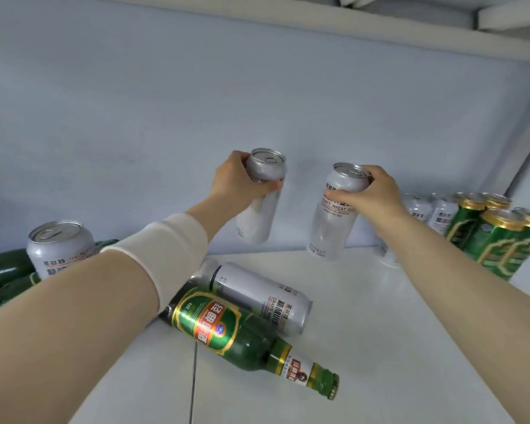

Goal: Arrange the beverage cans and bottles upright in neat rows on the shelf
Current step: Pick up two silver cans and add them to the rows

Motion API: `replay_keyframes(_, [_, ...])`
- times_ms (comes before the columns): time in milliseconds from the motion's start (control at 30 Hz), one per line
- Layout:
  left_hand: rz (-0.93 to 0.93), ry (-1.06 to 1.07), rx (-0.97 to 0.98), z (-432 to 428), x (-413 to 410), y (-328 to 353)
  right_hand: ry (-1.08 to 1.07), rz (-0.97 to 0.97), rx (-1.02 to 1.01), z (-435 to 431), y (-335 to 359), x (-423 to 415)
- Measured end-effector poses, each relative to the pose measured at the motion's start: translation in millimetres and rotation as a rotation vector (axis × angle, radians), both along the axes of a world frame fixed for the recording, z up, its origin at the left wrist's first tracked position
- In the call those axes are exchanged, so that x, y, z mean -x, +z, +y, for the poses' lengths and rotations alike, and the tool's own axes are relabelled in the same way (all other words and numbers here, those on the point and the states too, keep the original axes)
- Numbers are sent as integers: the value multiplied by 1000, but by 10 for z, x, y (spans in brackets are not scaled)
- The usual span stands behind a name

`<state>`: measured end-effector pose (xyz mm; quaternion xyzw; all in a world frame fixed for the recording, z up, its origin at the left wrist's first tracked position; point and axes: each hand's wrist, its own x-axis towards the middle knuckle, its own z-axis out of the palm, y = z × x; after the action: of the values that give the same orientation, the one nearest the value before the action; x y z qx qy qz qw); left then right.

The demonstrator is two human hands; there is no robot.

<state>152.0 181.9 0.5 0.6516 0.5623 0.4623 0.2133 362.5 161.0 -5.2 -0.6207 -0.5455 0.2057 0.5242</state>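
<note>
White shelf, silver cans in both hands, more drinks lying loose.

The left hand (237, 179) wraps the upper part of a tall silver aluminium can (259, 198), its print mostly covered by the fingers (270, 187); the right hand (371, 194) clasps a second tall silver can (334, 221) reading "CRAFT WHEAT", its base near the white shelf board (380, 332). Below the left fingers a green glass bottle with a red-and-gold label (242, 335) and another silver can (262, 296) lie on their sides. Right of the right fingers, gold-rimmed green cans (496, 240) stand upright, partly cut off. The pale blue back panel (166, 102) is bare.
</note>
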Motion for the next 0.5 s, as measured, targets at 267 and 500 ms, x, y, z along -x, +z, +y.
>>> replay_keyframes(267, [-67,2,2,-301,-948,120,109,13,31,-216,204,-1063])
replay_keyframes(500, [-107,10,61,-552,-1887,-11,128,-50,81,-283,231,-2075])
